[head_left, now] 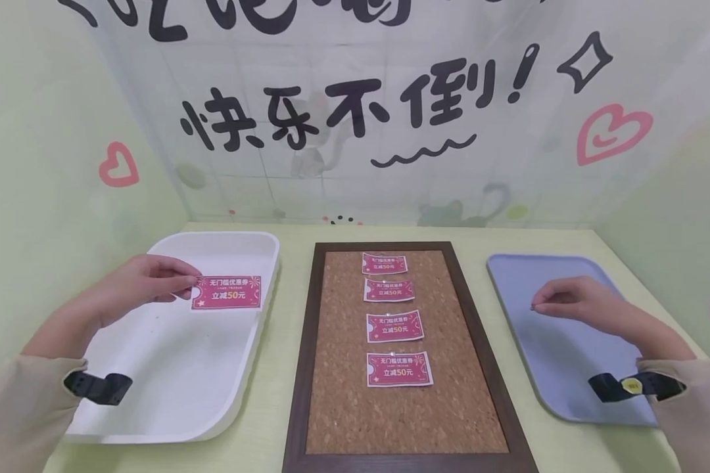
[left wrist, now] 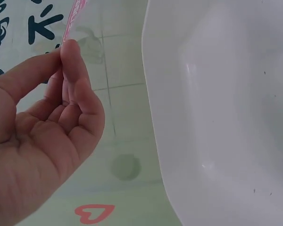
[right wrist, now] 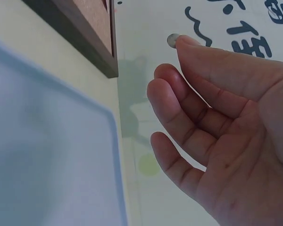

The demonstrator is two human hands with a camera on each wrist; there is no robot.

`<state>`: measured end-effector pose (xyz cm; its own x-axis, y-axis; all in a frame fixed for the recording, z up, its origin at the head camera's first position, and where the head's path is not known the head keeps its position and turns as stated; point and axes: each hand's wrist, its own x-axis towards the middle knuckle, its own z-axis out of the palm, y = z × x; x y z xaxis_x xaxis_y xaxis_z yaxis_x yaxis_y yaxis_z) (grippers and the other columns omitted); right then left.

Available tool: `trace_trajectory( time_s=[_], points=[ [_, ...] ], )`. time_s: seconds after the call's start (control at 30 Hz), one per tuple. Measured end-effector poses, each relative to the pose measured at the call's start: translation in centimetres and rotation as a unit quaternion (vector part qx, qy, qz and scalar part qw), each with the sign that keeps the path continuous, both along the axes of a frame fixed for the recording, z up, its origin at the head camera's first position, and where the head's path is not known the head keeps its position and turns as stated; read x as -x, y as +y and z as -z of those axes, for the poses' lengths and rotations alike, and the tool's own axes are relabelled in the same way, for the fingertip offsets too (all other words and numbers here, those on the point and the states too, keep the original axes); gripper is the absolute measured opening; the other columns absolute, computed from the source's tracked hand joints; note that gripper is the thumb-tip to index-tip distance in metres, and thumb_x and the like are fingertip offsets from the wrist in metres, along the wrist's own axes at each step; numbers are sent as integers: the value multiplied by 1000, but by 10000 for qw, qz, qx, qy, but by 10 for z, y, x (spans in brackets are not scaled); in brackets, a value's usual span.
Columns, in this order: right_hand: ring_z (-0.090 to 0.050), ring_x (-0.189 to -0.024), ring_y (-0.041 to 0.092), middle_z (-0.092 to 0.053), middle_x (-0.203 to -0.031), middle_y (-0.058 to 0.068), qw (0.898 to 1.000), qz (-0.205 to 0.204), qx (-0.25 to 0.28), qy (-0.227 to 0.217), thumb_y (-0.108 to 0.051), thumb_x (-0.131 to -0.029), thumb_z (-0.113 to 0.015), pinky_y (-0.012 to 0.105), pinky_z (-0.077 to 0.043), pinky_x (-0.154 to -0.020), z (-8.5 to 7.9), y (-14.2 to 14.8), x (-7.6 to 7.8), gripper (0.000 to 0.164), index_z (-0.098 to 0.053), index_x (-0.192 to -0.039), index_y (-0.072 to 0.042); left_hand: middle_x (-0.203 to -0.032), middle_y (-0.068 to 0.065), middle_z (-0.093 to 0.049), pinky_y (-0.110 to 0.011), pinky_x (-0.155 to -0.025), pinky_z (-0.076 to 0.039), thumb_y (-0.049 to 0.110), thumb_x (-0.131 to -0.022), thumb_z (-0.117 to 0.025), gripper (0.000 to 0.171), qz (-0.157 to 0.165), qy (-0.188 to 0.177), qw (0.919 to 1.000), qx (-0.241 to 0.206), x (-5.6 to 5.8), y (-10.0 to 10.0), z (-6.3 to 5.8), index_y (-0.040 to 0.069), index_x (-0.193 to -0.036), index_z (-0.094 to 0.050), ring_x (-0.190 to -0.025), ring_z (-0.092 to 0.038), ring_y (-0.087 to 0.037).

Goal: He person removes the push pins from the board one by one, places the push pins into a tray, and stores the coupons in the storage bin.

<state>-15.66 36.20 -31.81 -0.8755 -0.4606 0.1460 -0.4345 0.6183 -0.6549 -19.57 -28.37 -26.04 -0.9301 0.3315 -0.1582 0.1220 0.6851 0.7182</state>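
Over the white tray (head_left: 171, 394), my left hand (head_left: 148, 279) pinches a pink coupon (head_left: 231, 293) by its left edge between thumb and fingers. The left wrist view shows this coupon (left wrist: 74, 19) nearly edge-on above the fingertips. Above the blue tray (head_left: 559, 355), my right hand (head_left: 574, 303) pinches a small round-headed thumbtack (right wrist: 173, 40) at the tips of thumb and forefinger. Its other fingers are loosely bent. Between the trays lies a cork board (head_left: 343, 420) in a dark wooden frame, with several like coupons (head_left: 399, 369) pinned in a column down its middle.
All of this stands on a pale yellow-green table (head_left: 272, 394). A printed backdrop (head_left: 331, 190) with black lettering rises behind it, and pale green walls (head_left: 29, 164) close in the sides. Small dark specks dot the white tray.
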Motion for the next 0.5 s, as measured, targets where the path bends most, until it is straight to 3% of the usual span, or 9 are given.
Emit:
trace_trajectory(
  time_s=[0.27,0.5],
  points=[
    [-57,-76,1,-65,-82,-5,9978,452,-335,-360,-2,-84,-62,17,-46,-65,1,21,3,4,-65,-86,-1,-102,-13,-63,-24,-74,-49,21,-90,-59,45,-11,-387,9992,-95,16,-14,4,-10,-121,-51,-84,-61,-14],
    [-55,-75,0,-65,-85,2,9890,922,-976,-624,-11,-86,-63,23,-47,-65,1,32,10,13,-66,-90,0,-103,-11,-64,-28,-76,-48,28,-90,-59,47,-42,-393,9989,248,27,-25,13,-6,-121,-53,-90,-59,-20]
  ],
)
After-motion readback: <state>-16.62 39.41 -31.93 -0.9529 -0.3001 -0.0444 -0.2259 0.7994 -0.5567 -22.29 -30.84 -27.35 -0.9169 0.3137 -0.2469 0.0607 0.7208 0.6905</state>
